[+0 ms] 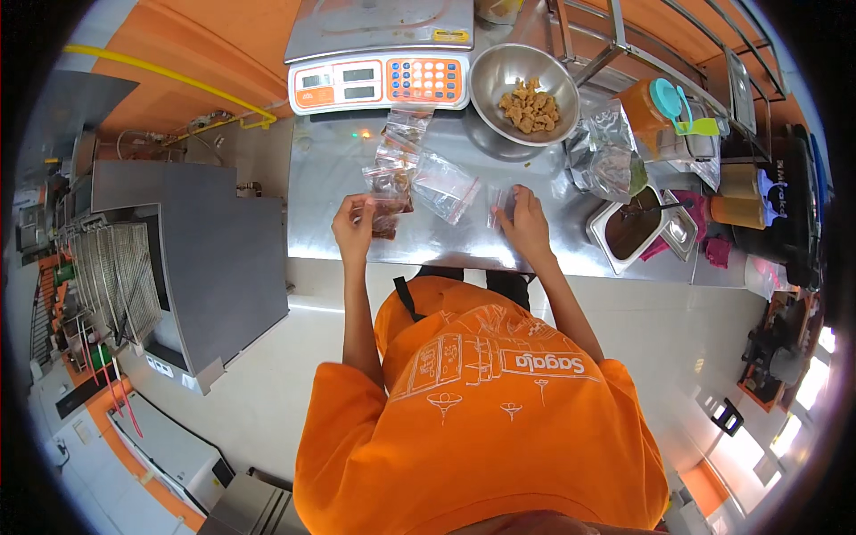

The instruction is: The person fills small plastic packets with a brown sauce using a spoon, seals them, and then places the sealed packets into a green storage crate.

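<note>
My left hand (354, 231) pinches the top of a small zip-lock bag of brown sauce (384, 231), near the front edge of the steel table (321, 160). More sauce bags (401, 150) lie in an overlapping row beyond it, reaching towards the scale. Between my hands, flat transparent zip-lock bags (445, 184) are spread on the steel. My right hand (527, 224) has a small transparent zip-lock bag (496, 200) between thumb and fingers; its contents, if any, cannot be made out.
A digital weighing scale (378, 83) stands at the back, beside a steel bowl (481, 100) holding brown chunks. To the right are a foil pouch (605, 144), a steel container of dark sauce (602, 247) with a utensil, and squeeze bottles (735, 210). Fryer baskets (120, 281) hang at left.
</note>
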`<state>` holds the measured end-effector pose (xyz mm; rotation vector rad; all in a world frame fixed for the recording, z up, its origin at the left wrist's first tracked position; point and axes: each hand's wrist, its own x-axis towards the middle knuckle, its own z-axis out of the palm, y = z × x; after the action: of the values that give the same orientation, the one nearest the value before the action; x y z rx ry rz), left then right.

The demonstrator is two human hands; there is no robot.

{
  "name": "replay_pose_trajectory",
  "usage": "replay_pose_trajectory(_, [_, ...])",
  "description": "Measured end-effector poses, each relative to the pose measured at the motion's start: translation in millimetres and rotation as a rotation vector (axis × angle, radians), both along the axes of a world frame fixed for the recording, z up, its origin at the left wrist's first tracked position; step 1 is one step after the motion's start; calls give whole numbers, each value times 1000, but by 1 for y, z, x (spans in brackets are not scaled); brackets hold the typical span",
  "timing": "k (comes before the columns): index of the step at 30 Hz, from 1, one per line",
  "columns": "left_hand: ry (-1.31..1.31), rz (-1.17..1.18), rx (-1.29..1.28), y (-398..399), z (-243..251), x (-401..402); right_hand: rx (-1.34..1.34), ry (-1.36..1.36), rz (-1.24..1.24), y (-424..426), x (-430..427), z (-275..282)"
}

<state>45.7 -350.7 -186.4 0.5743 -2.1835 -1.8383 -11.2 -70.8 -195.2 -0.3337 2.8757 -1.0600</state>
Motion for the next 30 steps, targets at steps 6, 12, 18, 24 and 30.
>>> replay_pose_trajectory(6, [164,196,-644,23,8,-15,304,32,17,0,0,-3])
replay_pose_trajectory(12, [257,-142,-385,82,34,-21,73,156,-66,13,7,-6])
replay_pose_trajectory(18, [399,-736,-556,136,66,-37,-589,-226,220,34,30,71])
replay_pose_trajectory(24, [271,-945,-417,157,66,-39,-551,-154,135,63,42,89])
replay_pose_trajectory(30, [341,-1061,-557,189,92,-45,-583,-227,-18,90,56,101])
